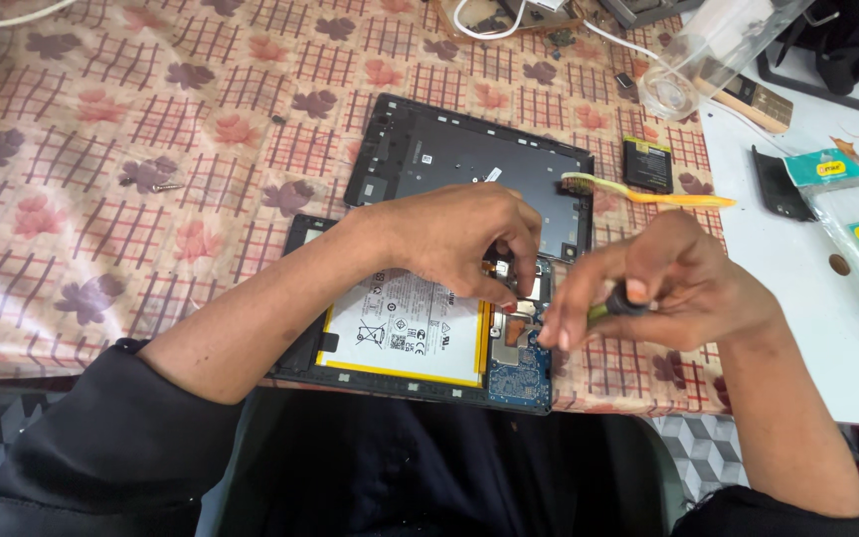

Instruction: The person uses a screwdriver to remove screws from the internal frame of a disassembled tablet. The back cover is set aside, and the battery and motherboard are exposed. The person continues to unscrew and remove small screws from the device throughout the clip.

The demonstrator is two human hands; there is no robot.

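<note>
A: Which step is the person on?

B: It looks like work on a small fitting inside the opened tablet (420, 338), which lies at the table's near edge, at six o'clock from the back cover (469, 159). The left hand (464, 239) is curled over the upper right of the tablet, fingertips pinched on something small by the board (521, 366); what it pinches cannot be made out.

A: And the right hand?

B: The right hand (668, 283) is closed round a dark-handled tool (613, 303), probably a screwdriver, whose tip points toward nine o'clock at the same spot. The tip itself is hidden by fingers.

A: What does the next move call for?

B: Probably a steady tip seated squarely while the left fingers brace the part; the white battery (405, 328) sits just beside it, at eight o'clock.

A: Anything else nearby?

B: A yellow toothbrush (648, 194) lies across the cover's corner, at twelve o'clock from the right hand.
</note>
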